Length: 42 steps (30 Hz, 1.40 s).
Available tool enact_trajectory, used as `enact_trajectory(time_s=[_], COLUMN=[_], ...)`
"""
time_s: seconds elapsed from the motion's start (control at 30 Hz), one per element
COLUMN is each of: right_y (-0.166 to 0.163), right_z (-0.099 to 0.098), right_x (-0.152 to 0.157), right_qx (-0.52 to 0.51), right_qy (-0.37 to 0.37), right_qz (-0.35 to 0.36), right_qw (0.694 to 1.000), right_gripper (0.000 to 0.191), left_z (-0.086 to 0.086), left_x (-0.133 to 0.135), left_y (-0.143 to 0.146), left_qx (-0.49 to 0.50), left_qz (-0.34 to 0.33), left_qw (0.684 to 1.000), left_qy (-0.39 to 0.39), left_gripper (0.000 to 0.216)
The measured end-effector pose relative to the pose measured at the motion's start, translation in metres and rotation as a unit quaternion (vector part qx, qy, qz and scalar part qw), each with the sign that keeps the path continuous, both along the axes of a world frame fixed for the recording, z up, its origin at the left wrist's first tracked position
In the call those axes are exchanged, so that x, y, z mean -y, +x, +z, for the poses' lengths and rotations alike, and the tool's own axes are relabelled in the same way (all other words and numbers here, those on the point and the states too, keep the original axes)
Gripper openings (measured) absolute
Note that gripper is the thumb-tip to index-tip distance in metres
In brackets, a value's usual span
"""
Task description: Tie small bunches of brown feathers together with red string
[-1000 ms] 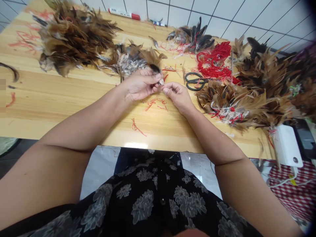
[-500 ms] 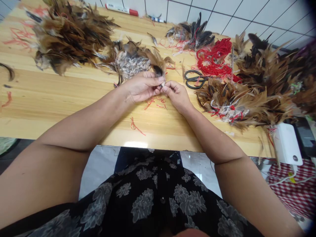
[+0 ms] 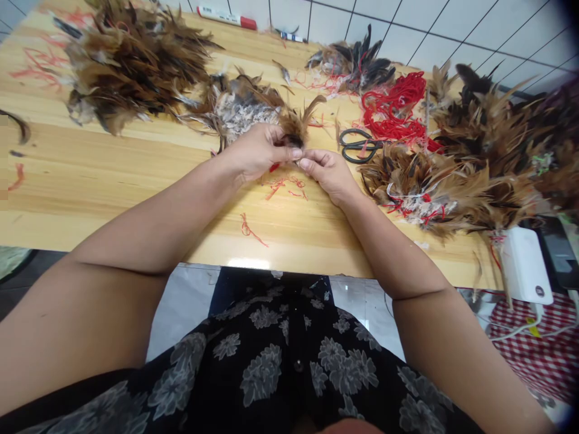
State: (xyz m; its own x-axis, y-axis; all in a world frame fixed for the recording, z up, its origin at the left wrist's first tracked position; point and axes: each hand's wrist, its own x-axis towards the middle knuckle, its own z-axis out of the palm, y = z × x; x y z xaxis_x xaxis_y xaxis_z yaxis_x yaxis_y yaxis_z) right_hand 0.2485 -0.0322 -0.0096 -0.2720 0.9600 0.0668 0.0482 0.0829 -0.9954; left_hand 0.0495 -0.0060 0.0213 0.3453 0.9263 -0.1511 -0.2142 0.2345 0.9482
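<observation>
My left hand (image 3: 262, 154) is closed on a small bunch of brown feathers (image 3: 296, 128), whose tips fan up and away from me. Thumb and fingers of my right hand (image 3: 329, 173) pinch together at the lower end of that bunch; what exactly they grip is too small to make out. A bit of red shows under my left fingers. Just beyond my left hand lies a feather bundle with pale, fluffy quill ends (image 3: 246, 113). Loose red threads (image 3: 284, 185) lie on the wooden table (image 3: 190, 223) below my hands.
Black-handled scissors (image 3: 359, 146) lie right of my hands, beside a red string skein (image 3: 395, 105). Feather piles (image 3: 136, 66) fill the back left; more feathers (image 3: 452, 181) cover the right. A red-capped marker (image 3: 226, 17) rests by the tiled wall. A white power bank (image 3: 527, 265) sits at the right edge.
The held feather bunch has tilted and turned within my left fingers, its tips leaning further right. A bit of red now shows beneath that hand. Both hands stay at nearly the same place.
</observation>
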Motion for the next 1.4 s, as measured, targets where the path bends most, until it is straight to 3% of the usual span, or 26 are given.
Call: enact_trajectory(time_s=[0.17,0.37,0.7,1.07,1.27,1.4], right_y=[0.0,0.002,0.005,0.007,0.004,0.0], right_z=[-0.005,-0.01,0.001,-0.011,-0.014,-0.011], right_x=[-0.003,-0.002,0.003,0.001,-0.001,0.001], right_qx=[0.015,0.002,-0.038,0.055,0.085,0.073], right_qy=[-0.008,0.037,0.018,0.055,0.081,0.053], right_qz=[0.023,0.003,-0.019,-0.013,-0.009,-0.01], right_qw=[1.0,0.999,0.999,0.997,0.993,0.996], right_gripper=[0.069,0.078,0.086,0.092,0.093,0.097], left_z=[0.004,-0.003,0.007,-0.008,-0.007,-0.003], left_x=[0.003,-0.004,0.004,0.004,0.004,0.007], left_y=[0.0,-0.002,0.009,0.016,0.016,0.018], left_qx=[-0.039,0.02,0.01,-0.027,0.008,0.011], left_qz=[-0.037,-0.095,-0.03,-0.005,-0.043,-0.056], left_qw=[0.999,0.993,0.998,0.991,0.994,0.995], left_qy=[0.003,0.063,0.058,0.131,0.102,0.084], left_gripper=[0.029,0.048,0.023,0.034,0.036,0.038])
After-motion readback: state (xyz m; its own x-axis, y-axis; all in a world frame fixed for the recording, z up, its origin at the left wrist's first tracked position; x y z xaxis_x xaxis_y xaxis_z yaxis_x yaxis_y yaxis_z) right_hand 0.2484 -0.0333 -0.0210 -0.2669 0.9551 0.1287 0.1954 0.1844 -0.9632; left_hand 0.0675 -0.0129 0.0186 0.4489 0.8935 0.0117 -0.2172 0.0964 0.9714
